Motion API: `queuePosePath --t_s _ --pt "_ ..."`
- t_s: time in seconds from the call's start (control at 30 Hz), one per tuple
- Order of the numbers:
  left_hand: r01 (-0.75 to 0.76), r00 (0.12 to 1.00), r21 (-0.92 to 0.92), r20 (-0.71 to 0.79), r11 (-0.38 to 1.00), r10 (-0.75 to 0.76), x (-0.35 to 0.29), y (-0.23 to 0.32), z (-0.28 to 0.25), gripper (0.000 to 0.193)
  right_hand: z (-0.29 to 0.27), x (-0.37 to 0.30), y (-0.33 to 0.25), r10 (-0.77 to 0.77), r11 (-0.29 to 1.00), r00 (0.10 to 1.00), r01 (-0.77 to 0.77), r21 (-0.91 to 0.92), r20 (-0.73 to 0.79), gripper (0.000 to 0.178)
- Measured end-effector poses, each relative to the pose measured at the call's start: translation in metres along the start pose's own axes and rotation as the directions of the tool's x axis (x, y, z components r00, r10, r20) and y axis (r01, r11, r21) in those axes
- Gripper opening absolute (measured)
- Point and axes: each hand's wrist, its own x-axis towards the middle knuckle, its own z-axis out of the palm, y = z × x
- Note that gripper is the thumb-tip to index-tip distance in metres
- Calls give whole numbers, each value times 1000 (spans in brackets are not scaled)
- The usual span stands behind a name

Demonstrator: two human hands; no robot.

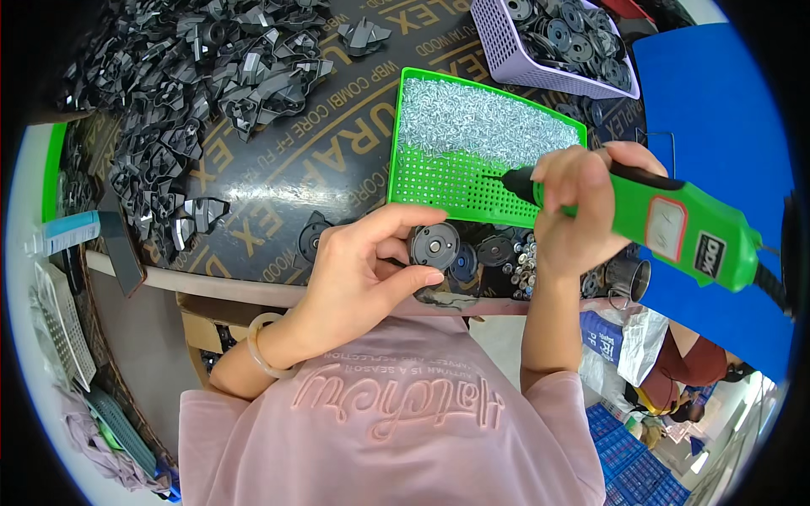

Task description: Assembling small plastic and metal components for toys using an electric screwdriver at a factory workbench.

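My right hand [574, 211] grips a green electric screwdriver [675, 228], its black tip [513, 179] resting on a green perforated tray [447, 181] whose far half is covered with small silver screws [481, 122]. My left hand [363, 270] pinches a round dark metal disc [434, 246] between thumb and forefinger at the near table edge. More round discs [494, 250] and a small heap of screws [523, 266] lie just right of it, below my right hand. A pale bangle [257, 346] circles my left wrist.
A large pile of black angular plastic parts [194, 84] covers the table's far left. A lilac basket [548, 42] of round black discs stands at the back right, beside a blue panel [717, 110]. Another person [692, 363] sits low at the right.
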Motion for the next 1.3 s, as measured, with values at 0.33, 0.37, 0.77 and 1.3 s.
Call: queuePosePath --t_s 0.33,0.37,0.77,1.3 --pt "20 999 -46 37 999 -19 0 1 4 53 -4 6 6 23 1000 1000 -23 -13 8 27" --pt "21 999 -56 34 998 -19 0 0 5 53 -3 5 6 19 1000 1000 -18 -4 14 27" --pt "-12 1000 -78 -24 997 10 5 -2 6 53 -3 14 -21 -24 990 997 14 141 68 32" --pt "80 993 -17 83 997 -79 1 5 3 57 14 -5 -70 77 951 868 -212 226 491 27"
